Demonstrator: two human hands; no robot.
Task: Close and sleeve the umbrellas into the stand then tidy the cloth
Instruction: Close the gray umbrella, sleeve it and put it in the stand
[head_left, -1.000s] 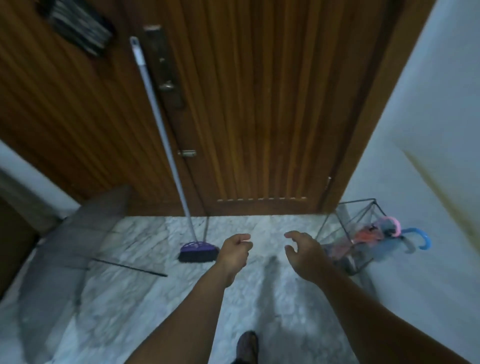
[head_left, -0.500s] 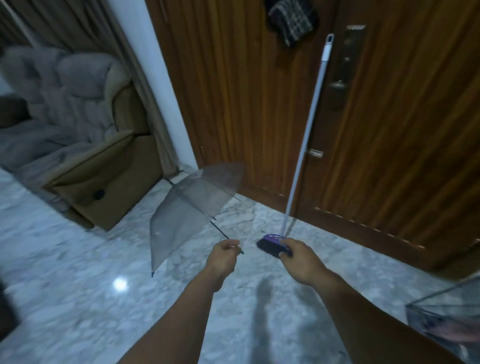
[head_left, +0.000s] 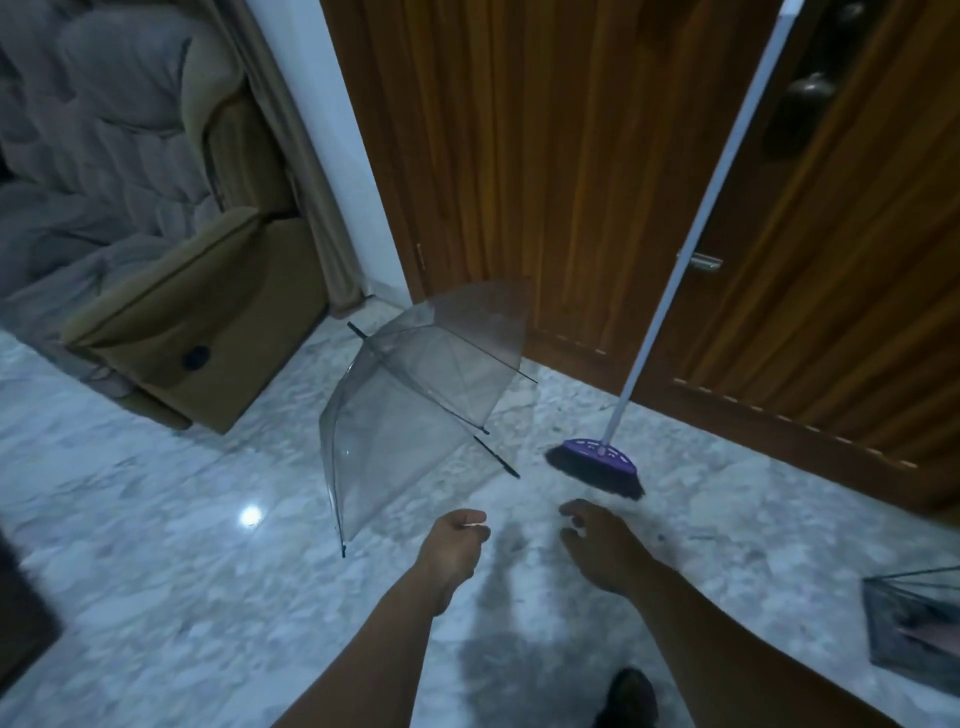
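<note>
Fingers of the left hand curl loosely and hold nothing; those of the right hand spread, half bent, also empty; both hover over the marble floor, short of the umbrella; it lies open on its side near the door, clear canopy toward the sofa, dark shaft end pointing at the hands; it looks light, its ribs thin and springy, the plastic skin slick and easy to crease; the shaft is the place to grip; a broom leans beside it; the stand sits far right
</note>
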